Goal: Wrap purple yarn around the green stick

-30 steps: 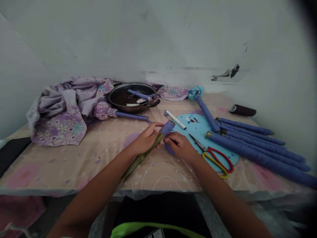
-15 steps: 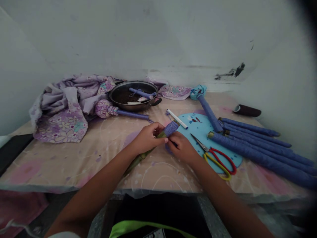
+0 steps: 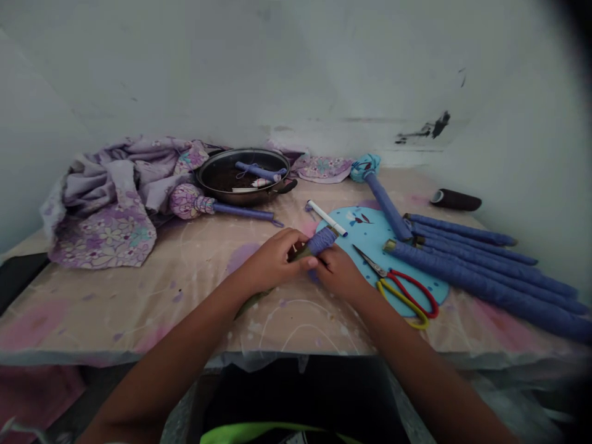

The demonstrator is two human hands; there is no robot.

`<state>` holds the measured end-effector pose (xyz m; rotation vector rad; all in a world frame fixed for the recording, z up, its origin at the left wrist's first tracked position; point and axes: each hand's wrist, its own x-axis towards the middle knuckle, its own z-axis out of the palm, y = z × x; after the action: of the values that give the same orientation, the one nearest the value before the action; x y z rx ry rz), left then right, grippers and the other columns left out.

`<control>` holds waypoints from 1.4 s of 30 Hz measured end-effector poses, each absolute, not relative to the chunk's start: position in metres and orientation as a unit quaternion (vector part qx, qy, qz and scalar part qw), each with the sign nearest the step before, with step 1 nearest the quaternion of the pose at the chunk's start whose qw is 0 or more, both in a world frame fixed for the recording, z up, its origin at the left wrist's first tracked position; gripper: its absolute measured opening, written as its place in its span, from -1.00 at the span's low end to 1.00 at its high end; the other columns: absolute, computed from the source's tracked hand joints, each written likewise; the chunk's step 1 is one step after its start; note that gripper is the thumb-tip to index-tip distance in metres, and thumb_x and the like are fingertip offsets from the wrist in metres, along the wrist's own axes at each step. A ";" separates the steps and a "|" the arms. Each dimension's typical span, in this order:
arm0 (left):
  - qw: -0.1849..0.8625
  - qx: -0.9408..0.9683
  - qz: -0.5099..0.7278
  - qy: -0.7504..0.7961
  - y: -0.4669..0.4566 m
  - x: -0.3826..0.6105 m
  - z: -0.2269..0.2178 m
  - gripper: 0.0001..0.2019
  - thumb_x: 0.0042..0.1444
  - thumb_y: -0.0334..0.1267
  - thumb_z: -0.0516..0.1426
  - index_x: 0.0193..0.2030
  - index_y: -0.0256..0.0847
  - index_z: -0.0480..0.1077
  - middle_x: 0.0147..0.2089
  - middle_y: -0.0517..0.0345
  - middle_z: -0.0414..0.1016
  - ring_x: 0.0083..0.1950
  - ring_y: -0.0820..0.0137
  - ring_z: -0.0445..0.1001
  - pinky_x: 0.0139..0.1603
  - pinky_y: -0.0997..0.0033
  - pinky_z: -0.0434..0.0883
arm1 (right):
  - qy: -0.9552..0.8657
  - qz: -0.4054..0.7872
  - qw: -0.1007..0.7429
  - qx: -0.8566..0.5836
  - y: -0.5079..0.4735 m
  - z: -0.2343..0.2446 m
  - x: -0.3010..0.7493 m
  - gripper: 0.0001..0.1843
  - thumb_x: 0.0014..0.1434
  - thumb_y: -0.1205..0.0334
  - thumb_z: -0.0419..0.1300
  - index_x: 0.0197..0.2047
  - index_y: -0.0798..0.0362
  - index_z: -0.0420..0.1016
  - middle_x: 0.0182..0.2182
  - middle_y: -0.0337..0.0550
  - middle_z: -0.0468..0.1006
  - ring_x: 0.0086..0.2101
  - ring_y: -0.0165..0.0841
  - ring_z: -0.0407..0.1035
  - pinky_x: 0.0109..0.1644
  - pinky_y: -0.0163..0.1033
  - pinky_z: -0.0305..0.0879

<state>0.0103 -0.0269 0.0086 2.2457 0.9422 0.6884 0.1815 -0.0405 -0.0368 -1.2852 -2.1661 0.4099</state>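
Observation:
My left hand is closed round a green bamboo stick, whose lower end slants down toward the table's front edge. Near its upper end the stick is wrapped with purple-blue yarn. My right hand is closed against the underside of the wrapped end, its fingers curled; what they pinch is hidden, though yarn lies right there. A white marker lies just beyond the wrapped end. Scissors with one red and one yellow handle rest to the right of my right hand on a round light-blue cloth.
Several yarn-wrapped sticks lie at the right. Near the wall stand a dark pan and a brown tube. Floral cloth is heaped at left beside a floral-headed mallet. A blue-headed mallet points away.
The bamboo stick has turned slightly in my hands, and less of its lower length shows below my left hand. The whole view has shifted a little.

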 end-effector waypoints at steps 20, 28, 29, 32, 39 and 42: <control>0.410 0.763 0.328 0.377 -0.023 0.015 -0.002 -0.67 0.09 -0.27 -0.04 0.01 -0.22 0.24 -0.22 0.05 0.38 -0.33 0.45 0.36 -0.35 0.43 0.34 | -0.850 0.063 0.266 -0.451 -0.047 -0.033 0.176 -0.69 0.23 0.21 -0.14 -0.29 0.12 0.39 -0.29 -0.03 0.46 -0.23 -0.26 0.28 -0.11 -0.13 0.19; 0.432 0.759 0.312 0.373 -0.025 0.008 0.002 -0.57 -0.18 -0.33 0.19 -0.13 -0.20 0.16 -0.19 0.15 0.23 -0.29 0.50 0.30 -0.32 0.47 0.30 | -0.843 0.103 0.287 -0.444 -0.045 -0.034 0.179 -0.71 0.23 0.21 -0.14 -0.23 0.10 0.37 -0.23 -0.03 0.44 -0.15 -0.25 0.28 -0.06 -0.12 0.19; 0.421 0.761 0.315 0.380 -0.025 0.008 0.002 -0.59 -0.20 -0.35 0.19 -0.17 -0.20 0.15 -0.21 0.17 0.23 -0.28 0.49 0.30 -0.30 0.46 0.29 | -0.844 0.104 0.287 -0.442 -0.045 -0.034 0.180 -0.70 0.23 0.21 -0.14 -0.23 0.09 0.37 -0.24 -0.04 0.45 -0.16 -0.26 0.29 -0.06 -0.12 0.20; 0.422 0.769 0.296 0.377 -0.024 0.007 0.004 -0.71 -0.16 -0.36 0.16 -0.26 -0.22 0.19 -0.31 0.21 0.27 -0.30 0.48 0.31 -0.31 0.45 0.28 | -0.845 0.105 0.285 -0.440 -0.045 -0.035 0.180 -0.71 0.22 0.21 -0.14 -0.24 0.10 0.37 -0.25 -0.04 0.45 -0.17 -0.26 0.28 -0.06 -0.13 0.19; 0.467 0.776 0.247 0.346 -0.022 0.005 0.014 -0.75 0.06 -0.18 0.00 -0.18 -0.26 0.35 -0.26 0.11 0.35 -0.32 0.46 0.32 -0.39 0.48 0.31 | -0.830 0.114 0.295 -0.459 -0.047 -0.032 0.177 -0.71 0.22 0.20 -0.14 -0.25 0.11 0.36 -0.23 -0.02 0.45 -0.17 -0.26 0.29 -0.07 -0.14 0.19; 0.443 0.789 0.256 0.341 -0.024 0.006 0.014 -0.72 0.10 -0.15 -0.04 -0.19 -0.26 0.36 -0.22 0.06 0.33 -0.33 0.47 0.30 -0.45 0.53 0.30 | -0.830 0.117 0.307 -0.450 -0.047 -0.032 0.177 -0.71 0.23 0.17 -0.15 -0.21 0.10 0.34 -0.21 -0.03 0.44 -0.14 -0.26 0.28 -0.06 -0.14 0.18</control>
<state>0.0064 -0.0241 0.0141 1.9567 0.8447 0.6354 0.1770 -0.0471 -0.0324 -1.1893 -2.1965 0.3082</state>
